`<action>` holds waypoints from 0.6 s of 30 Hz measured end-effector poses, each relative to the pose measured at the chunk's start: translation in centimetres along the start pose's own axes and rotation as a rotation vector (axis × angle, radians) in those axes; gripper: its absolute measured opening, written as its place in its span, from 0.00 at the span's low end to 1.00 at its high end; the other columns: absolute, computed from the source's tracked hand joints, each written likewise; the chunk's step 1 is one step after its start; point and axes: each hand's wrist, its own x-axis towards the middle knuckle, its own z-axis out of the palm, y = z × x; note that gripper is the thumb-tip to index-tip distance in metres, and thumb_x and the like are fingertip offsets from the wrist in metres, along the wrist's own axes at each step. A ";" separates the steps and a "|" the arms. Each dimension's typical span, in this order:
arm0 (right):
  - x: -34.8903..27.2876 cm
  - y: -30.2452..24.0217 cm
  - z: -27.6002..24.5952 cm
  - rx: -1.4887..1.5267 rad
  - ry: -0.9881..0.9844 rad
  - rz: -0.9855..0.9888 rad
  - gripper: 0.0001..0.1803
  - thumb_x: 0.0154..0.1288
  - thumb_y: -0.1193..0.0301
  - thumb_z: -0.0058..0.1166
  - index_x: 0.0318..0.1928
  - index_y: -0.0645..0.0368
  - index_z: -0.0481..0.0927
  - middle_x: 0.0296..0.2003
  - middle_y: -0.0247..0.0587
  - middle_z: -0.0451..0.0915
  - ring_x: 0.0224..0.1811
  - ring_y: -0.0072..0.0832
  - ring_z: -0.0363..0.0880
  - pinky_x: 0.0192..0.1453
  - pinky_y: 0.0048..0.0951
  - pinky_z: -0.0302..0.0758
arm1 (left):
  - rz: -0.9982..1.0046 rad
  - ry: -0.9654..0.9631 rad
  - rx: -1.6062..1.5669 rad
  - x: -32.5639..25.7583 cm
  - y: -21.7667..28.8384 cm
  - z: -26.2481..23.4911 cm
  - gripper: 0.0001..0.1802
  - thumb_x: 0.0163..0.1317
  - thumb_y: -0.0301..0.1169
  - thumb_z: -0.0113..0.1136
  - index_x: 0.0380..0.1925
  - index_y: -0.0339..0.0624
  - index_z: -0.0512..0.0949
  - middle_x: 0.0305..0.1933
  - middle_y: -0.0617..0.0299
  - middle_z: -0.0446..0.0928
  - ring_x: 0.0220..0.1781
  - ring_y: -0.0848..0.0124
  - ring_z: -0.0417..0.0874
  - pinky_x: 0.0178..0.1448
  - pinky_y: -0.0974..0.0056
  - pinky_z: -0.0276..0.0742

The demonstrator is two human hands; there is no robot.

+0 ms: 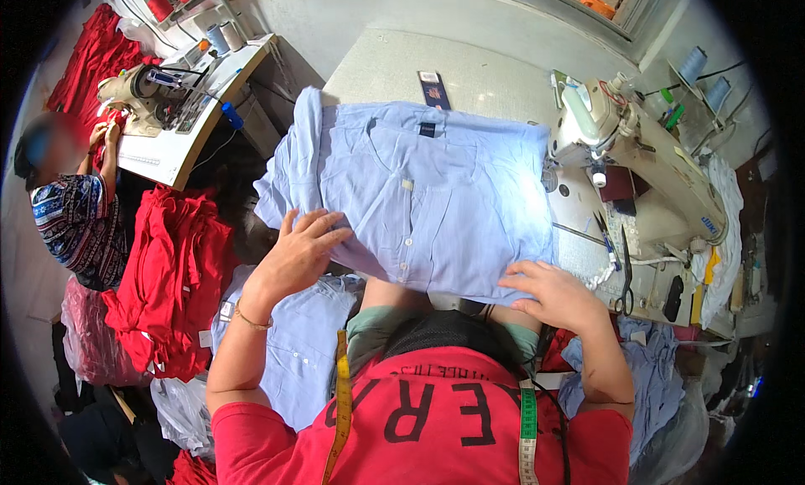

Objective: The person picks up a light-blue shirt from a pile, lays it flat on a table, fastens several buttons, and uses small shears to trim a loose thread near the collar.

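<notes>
A light blue shirt with a buttoned front placket and a dark neck label lies spread on the pale sewing table. Its lower edge hangs toward me over the table's front. My left hand rests on the shirt's left side, fingers stretched out and slightly apart. At the lower right corner my right hand lies with its fingers extended on the cloth and the thumb apart. Beyond the neckline sits a dark printed card.
To the right stands a sewing machine, with black scissors and small snips before it. More blue garments lie beside my lap. At left are a red garment pile and a co-worker at another sewing machine.
</notes>
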 end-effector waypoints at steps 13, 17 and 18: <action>10.6 3.2 4.7 0.058 0.409 -0.165 0.18 0.59 0.69 0.53 0.50 0.60 0.74 0.51 0.46 0.74 0.58 0.43 0.67 0.63 0.41 0.63 | 0.029 0.104 -0.331 5.6 5.1 4.5 0.20 0.57 0.36 0.60 0.49 0.42 0.74 0.60 0.54 0.68 0.65 0.56 0.64 0.67 0.46 0.54; 12.5 3.0 3.1 0.094 0.378 -0.108 0.16 0.58 0.68 0.54 0.47 0.59 0.76 0.48 0.43 0.75 0.54 0.40 0.70 0.59 0.41 0.64 | 0.011 0.103 -0.352 5.7 5.4 4.6 0.20 0.57 0.36 0.61 0.49 0.42 0.74 0.60 0.55 0.68 0.65 0.56 0.65 0.67 0.46 0.53; 13.3 2.9 3.0 0.068 0.397 -0.108 0.15 0.58 0.68 0.55 0.46 0.59 0.76 0.46 0.42 0.76 0.52 0.39 0.71 0.57 0.40 0.64 | 0.006 0.103 -0.364 5.7 5.4 4.6 0.20 0.56 0.36 0.61 0.49 0.42 0.74 0.61 0.55 0.68 0.65 0.56 0.65 0.68 0.45 0.53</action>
